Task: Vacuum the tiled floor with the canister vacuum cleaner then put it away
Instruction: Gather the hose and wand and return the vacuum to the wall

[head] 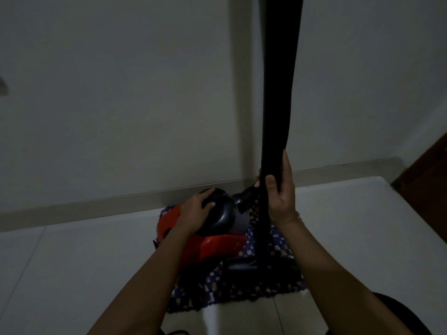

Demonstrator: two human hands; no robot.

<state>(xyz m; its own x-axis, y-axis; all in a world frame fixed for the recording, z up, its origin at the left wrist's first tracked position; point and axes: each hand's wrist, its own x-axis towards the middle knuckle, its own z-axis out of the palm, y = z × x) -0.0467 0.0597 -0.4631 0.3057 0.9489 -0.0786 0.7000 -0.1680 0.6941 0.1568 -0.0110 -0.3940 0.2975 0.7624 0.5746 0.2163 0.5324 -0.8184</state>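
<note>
The red and grey canister vacuum cleaner [217,240] sits on a patterned mat [273,240] against the wall. My left hand [196,211] grips the dark rounded handle on top of the canister. My right hand [281,189] is wrapped around the black wand [278,81], which stands nearly upright and runs out of the top of the view. The black floor head [261,269] rests on the mat at the wand's foot. A short black hose end [248,193] joins the canister near my right hand.
White wall and a pale skirting strip [96,206] run behind the vacuum. Light floor tiles [72,262] spread to the left and right. A dark wooden door or frame [430,163] is at the far right. The room is dim.
</note>
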